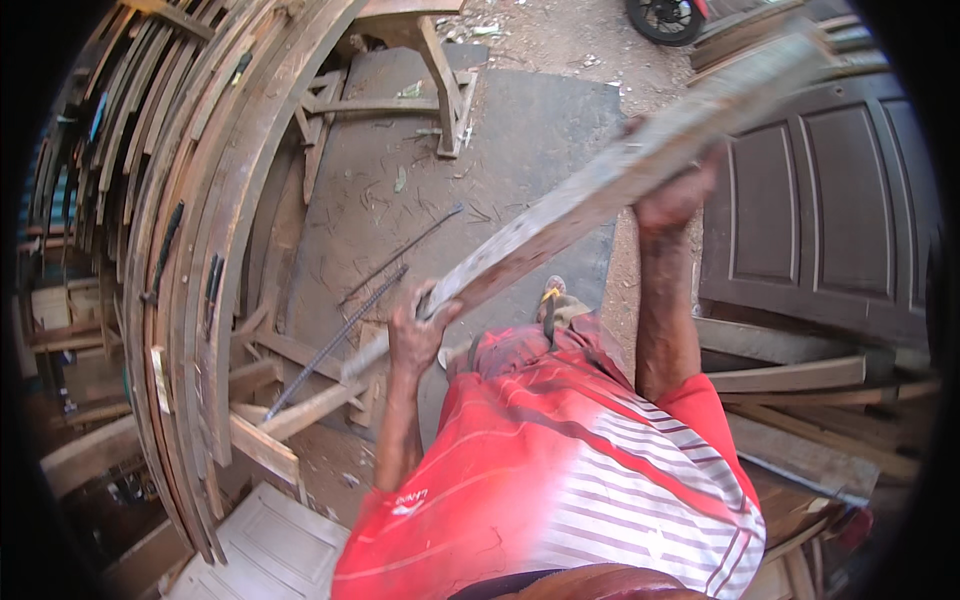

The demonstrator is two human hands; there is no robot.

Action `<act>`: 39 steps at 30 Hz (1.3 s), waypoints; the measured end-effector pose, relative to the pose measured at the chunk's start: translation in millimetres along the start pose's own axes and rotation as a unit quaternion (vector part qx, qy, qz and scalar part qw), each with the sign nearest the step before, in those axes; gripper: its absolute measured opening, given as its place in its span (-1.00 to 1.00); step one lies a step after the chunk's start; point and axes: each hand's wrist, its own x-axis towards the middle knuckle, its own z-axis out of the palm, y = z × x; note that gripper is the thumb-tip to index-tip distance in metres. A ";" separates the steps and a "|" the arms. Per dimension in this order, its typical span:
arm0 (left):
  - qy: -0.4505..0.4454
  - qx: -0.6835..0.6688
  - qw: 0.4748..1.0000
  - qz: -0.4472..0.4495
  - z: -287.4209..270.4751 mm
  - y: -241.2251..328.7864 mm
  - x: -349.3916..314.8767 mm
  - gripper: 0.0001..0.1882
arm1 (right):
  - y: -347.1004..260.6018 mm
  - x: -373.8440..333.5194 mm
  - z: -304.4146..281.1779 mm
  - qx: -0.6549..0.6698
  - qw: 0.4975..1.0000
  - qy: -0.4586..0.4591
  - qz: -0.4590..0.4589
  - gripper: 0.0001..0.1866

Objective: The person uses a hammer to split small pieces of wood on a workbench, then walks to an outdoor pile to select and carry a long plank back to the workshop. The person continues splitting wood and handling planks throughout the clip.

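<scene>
A long, weathered wooden beam [560, 215] slants across the view, its far end raised at the upper right and blurred. My left hand [418, 325] is closed around its lower part, with the near end sticking out past the wrist. Further up, my right hand [680, 190] grips the beam from below and the side, arm stretched forward; some of its fingers are hidden behind the wood. Below the beam, a ribbed metal bar [335, 345] leans by the left-hand timber, and a thin dark rod [400, 255] lies near it.
Stacked long planks [190, 250] fill the left, with dark-handled tools on them. A wooden trestle [440, 95] stands ahead on a dark sheet [540, 120] strewn with nails. At right lean a brown panelled door [765, 200] and loose boards [790, 375]. A motorbike wheel [668, 18] shows at the top.
</scene>
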 end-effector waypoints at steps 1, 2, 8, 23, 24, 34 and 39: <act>-0.008 0.047 0.996 0.078 11.6 -4.0 23.2 -0.44 | -27.4 10.5 -13.3 -0.042 0.997 0.024 -0.064 -0.16; -0.037 0.054 0.996 0.054 16.7 11.7 43.4 -0.37 | -57.4 22.8 -43.5 0.049 0.996 -0.017 -0.071 -0.19; -0.079 0.140 0.974 0.158 56.9 35.8 156.3 -0.49 | -177.5 52.4 -139.1 0.009 0.975 -0.031 -0.219 -0.19; -0.246 0.054 0.874 0.415 216.8 31.4 345.6 -0.44 | -178.2 71.2 -120.9 -0.155 0.882 0.245 -0.371 -0.18; -0.236 0.071 0.874 0.419 224.6 27.6 355.5 -0.45 | -166.7 85.3 -102.5 -0.187 0.859 0.286 -0.382 -0.17; -0.541 0.099 0.824 0.139 244.0 -21.8 471.1 -0.32 | -79.5 213.5 -48.5 -0.374 0.742 0.388 -0.399 -0.09; -0.591 0.061 0.791 0.144 266.4 8.6 523.5 -0.30 | -63.0 245.2 -72.0 -0.419 0.742 0.362 -0.378 -0.10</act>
